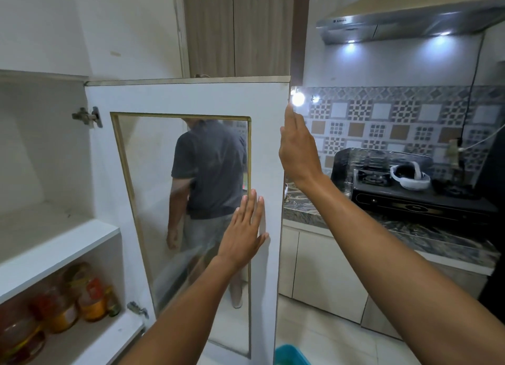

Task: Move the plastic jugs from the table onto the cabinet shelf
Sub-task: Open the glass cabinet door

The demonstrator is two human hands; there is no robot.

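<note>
Several plastic jugs (61, 307) with amber liquid and red-orange labels stand on the lower cabinet shelf (90, 345) at the bottom left. The upper shelf (54, 244) above them is bare. The white cabinet door (270, 173) with a glass pane stands swung out in front of me. My left hand (244, 233) lies flat, fingers straight, on the door's inner face near the pane's right edge. My right hand (296, 148) rests with straight fingers along the door's outer right edge, holding nothing.
Through the glass pane a person (210, 173) in a dark shirt shows. To the right runs a marbled counter (410, 233) with a black gas stove (420, 198) and a white headset (410, 177) on it. A range hood (410, 20) hangs above. A teal bin (292, 355) sits on the floor.
</note>
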